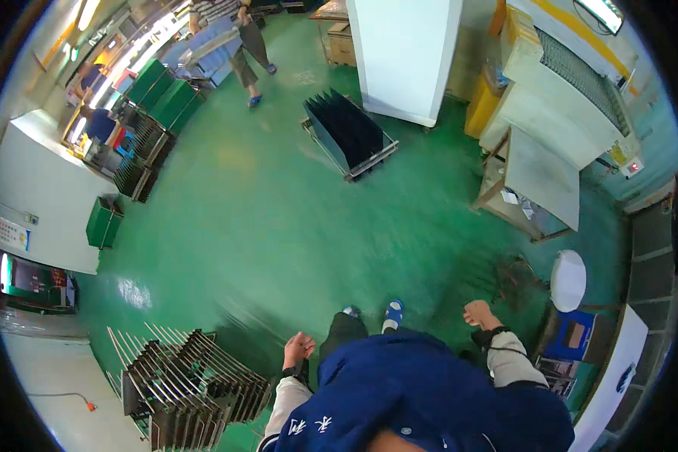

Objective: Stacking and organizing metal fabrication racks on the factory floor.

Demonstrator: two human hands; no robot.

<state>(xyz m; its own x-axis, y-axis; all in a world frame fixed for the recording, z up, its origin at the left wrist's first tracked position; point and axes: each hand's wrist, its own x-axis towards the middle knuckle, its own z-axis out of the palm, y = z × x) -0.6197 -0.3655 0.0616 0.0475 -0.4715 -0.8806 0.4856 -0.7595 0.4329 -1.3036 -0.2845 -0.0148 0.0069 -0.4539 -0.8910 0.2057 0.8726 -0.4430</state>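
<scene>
My left hand (299, 349) hangs by my side with its fingers curled closed, and nothing shows in it. It is nearest to a stack of metal racks (196, 392) with long thin rods, which stands at the lower left. On the other side my right hand (479, 313) is held out from my body in a loose fist, also with nothing visible in it. A round white stool seat (568, 280) is the closest thing to that hand, some way to its right. Neither hand touches anything.
Ahead on the green floor (226, 203) stands a rack of upright dark panels (346, 132). Behind it rises a tall white cabinet (404, 56). A grey-topped table (539, 177) is at the right. Green bins (162, 94) line the left, where a person (233, 38) carries something flat.
</scene>
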